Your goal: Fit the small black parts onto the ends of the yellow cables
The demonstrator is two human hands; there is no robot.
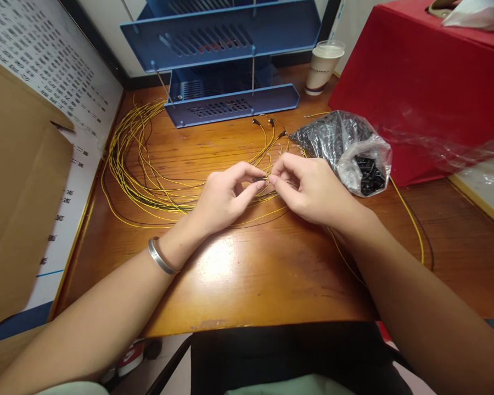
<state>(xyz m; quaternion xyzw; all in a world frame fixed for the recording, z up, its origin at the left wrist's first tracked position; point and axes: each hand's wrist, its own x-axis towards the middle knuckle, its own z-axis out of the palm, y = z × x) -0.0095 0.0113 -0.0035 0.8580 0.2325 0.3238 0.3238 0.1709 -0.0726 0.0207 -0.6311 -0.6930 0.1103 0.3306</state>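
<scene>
The wood table (247, 291) is glossy, the bag (341, 134) (crinkled) clear plastic.

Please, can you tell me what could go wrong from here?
The small black part at the left hand's fingertips might slip and be hard to find among the wires.
The wires lie in loose, crossing loops beneath the hands, so they may tangle or catch.
The bag lies with its mouth open near the right hand; a bump could spill black pieces.

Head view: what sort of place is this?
Probably a small assembly workstation: coiled yellow and black wires, a plastic bag of small black parts and blue stacked trays on a wooden desk.
</scene>
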